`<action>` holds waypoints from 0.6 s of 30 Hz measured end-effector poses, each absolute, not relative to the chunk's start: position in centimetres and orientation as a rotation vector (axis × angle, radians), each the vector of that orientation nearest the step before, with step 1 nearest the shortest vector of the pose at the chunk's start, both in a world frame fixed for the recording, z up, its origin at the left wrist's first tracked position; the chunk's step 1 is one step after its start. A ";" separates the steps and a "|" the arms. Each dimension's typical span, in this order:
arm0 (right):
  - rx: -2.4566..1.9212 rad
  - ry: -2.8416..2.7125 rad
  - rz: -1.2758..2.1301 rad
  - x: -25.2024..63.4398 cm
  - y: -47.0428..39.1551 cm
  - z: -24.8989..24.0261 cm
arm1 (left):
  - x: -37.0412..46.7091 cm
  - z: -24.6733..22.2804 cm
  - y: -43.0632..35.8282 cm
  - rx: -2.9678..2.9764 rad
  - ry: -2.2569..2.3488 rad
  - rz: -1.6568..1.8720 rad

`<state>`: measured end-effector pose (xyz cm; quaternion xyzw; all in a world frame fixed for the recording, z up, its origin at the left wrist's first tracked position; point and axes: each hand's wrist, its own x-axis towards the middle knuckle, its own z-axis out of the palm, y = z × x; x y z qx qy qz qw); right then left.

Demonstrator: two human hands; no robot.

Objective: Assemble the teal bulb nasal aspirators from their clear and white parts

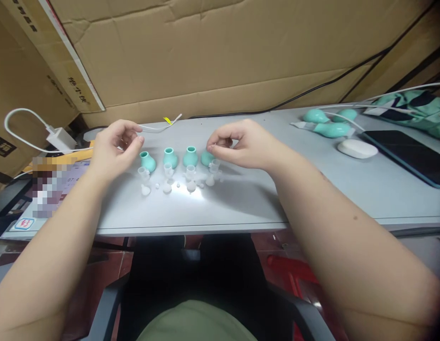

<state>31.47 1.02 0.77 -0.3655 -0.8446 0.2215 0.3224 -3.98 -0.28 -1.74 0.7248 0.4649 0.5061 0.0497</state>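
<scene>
Several teal bulb-shaped pieces stand in a row on the grey table, among them the leftmost bulb (148, 162), one beside it (170, 158) and another (190, 157). Clear cup-like parts (190, 171) and small white pieces (167, 188) lie in front of them. My left hand (116, 147) hovers by the leftmost bulb, fingers curved and apart, holding nothing. At the row's right end, my right hand (237, 143) has thumb and forefinger together at the top of the rightmost bulb (206, 158), whose opening they hide.
More teal bulbs (331, 129), a white oval case (357, 148) and a black phone (411, 154) lie at the right. A white charger (61, 139) with its cable is at the left. A cardboard wall (220, 57) stands behind the table (220, 213).
</scene>
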 end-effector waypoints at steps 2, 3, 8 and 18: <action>-1.014 -2.214 0.633 32.3 1.3 1.0 | -4.0 -1.6 -0.3 2.228 1.428 1.513; -1.051 -2.216 0.657 32.7 1.5 1.1 | -4.0 -1.5 -0.2 2.234 1.427 1.501; -1.097 -2.257 0.756 34.1 2.2 1.3 | -4.2 -1.3 -0.4 2.243 1.414 1.481; -1.217 -2.520 0.923 34.7 0.6 2.7 | -3.8 -1.2 -0.8 2.290 1.381 1.450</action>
